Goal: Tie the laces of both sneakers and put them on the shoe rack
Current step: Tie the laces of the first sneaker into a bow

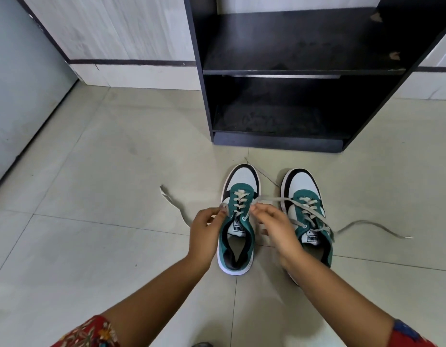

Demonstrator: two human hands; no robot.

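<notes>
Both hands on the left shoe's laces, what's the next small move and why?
Probably cross the two lace ends over the tongue for the first knot. The left hand and right hand each pinch a grey lace end at the top eyelets of the green-and-white left sneaker, and no knot shows yet.

Looks like a home, prob. an entryway or hall corner. Floor point(104, 171) is large pale beige tiles w/ thin grout lines, a bit scuffed. At 12–1 o'clock stands a dark, nearly black shoe rack point(279, 71) w/ open shelves, dusty, edges chipped at a couple of spots. Behind it, 11 o'clock, a wall point(111, 28) clad in light wood-grain panels w/ a dark trim strip and white skirting below. At 9–10 o'clock a plain pale grey-blue panel point(21, 78), maybe a door, can't tell. A pair of sneakers point(239, 221) sits on the tiles just in front of the rack, household-style.
</notes>
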